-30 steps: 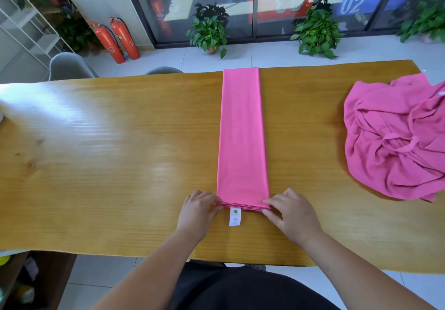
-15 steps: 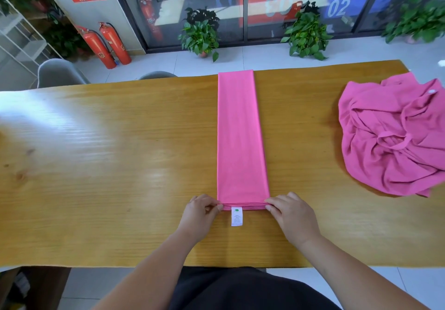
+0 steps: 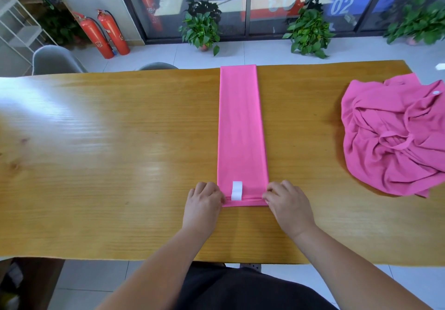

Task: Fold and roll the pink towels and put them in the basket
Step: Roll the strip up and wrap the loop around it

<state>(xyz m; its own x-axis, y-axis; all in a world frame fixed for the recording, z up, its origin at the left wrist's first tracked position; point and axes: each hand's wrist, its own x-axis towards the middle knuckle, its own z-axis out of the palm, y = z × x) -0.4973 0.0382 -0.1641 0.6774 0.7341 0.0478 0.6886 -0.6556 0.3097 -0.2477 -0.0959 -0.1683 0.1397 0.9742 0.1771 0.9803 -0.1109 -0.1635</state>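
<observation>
A pink towel (image 3: 240, 129), folded into a long narrow strip, lies across the wooden table (image 3: 108, 153) from the far edge toward me. Its near end is turned over into a small first roll, and the white label (image 3: 237, 190) now lies on top of the strip. My left hand (image 3: 204, 202) pinches the left end of that roll. My right hand (image 3: 286, 201) pinches the right end. A second pink towel (image 3: 395, 138) sits crumpled on the right of the table. No basket is in view.
Beyond the table's far edge stand a grey chair (image 3: 55, 60), a second chair back (image 3: 157, 66), two red fire extinguishers (image 3: 103, 33) and potted plants (image 3: 202, 26). A white shelf (image 3: 16, 20) is at far left.
Both hands have turned the towel's near end over away from me, starting a roll. The white label flipped from hanging on the table to lying on top of the strip.
</observation>
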